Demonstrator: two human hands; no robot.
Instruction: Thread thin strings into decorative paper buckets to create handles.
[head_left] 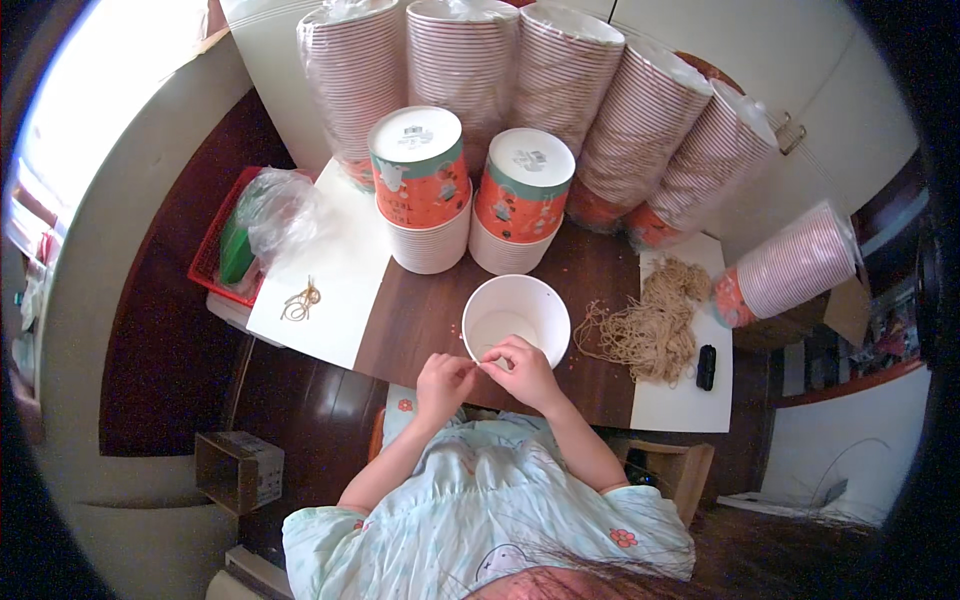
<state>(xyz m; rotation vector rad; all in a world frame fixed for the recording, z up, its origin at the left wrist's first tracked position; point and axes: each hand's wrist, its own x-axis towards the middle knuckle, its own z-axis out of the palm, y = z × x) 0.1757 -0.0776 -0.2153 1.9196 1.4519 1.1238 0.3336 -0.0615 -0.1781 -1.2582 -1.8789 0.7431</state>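
Note:
A white paper bucket (545,312) stands upright, mouth up, near the front edge of the brown table. Just over its near rim my left hand (444,388) and my right hand (524,376) meet, fingertips pinched together. Whatever lies between them is too small to make out. To the right spreads a tangled heap of tan cords (664,318); a few loose cords (300,300) lie on the white panel at the left. Behind the bucket, two short stacks of upturned orange-and-green buckets (420,195) (524,202) stand side by side.
Tall plastic-wrapped bucket stacks (460,70) line the table's back, and another wrapped stack (795,265) leans at the right. A black object (706,367) lies beside the cords. A red basket (212,240) with plastic bags is at the left; a cardboard box (238,472) sits below.

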